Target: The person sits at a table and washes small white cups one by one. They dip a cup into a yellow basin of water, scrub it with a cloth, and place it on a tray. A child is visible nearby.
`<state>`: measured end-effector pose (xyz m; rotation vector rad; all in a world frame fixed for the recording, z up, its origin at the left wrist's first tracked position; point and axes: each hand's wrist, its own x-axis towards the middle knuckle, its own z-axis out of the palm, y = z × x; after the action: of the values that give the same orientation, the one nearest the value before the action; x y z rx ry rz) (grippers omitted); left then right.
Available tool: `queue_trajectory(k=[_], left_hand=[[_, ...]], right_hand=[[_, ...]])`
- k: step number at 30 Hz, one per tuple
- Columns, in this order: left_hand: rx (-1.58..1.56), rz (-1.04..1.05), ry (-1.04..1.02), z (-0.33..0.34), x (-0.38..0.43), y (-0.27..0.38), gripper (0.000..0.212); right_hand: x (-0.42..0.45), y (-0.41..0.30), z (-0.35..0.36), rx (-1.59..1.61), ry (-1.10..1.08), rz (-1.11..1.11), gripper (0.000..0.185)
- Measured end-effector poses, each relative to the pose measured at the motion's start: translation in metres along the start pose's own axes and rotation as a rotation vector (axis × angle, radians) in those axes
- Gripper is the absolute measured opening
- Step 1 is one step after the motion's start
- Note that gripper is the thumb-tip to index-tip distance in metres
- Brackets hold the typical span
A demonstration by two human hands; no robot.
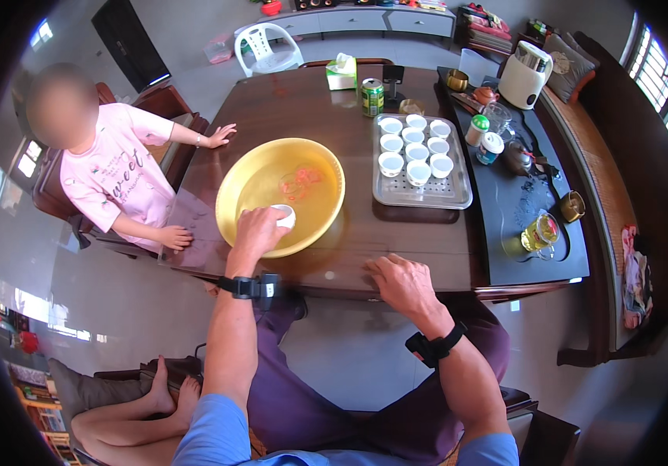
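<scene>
My left hand [261,230] holds a small white cup [284,216] over the near part of a round yellow plastic basin [223,192]. Water seems to fill the basin, and a red patterned shape shows in it. Resting at the table's near edge, to the right of the basin, my right hand [405,282] has its fingers curled loosely and nothing visible in it. Beyond it, several white cups [416,152] stand in rows on a perforated metal tray [427,201].
A person in a pink shirt [124,169] stands at the left, both hands at the table [287,99]. A green can [372,98] and tissue box [341,76] stand at the back. On the right, a black tea tray [520,233] bears a glass mug [541,233], teapots and a white appliance [523,76].
</scene>
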<state>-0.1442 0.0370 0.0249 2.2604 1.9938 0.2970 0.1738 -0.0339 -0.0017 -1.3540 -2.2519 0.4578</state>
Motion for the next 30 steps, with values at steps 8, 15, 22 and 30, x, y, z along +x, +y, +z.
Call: queue_trajectory(k=[8, 15, 22, 30], left_hand=[[-1.392, -0.405, 0.036, 0.008, 0.015, -0.035, 0.028], [-2.189, -0.464, 0.202, 0.0, 0.016, -0.033, 0.034], [-2.003, -0.482, 0.295, 0.01, 0.021, -0.03, 0.037], [-1.749, -0.41, 0.172, 0.005, 0.016, -0.017, 0.036]], right_hand=[[0.001, -0.005, 0.0, -0.005, -0.018, 0.005, 0.018], [0.003, -0.009, 0.005, 0.005, 0.007, -0.006, 0.014], [0.004, -0.01, 0.004, -0.003, -0.022, 0.016, 0.015], [0.015, -0.016, -0.018, 0.472, -0.118, 0.362, 0.022]])
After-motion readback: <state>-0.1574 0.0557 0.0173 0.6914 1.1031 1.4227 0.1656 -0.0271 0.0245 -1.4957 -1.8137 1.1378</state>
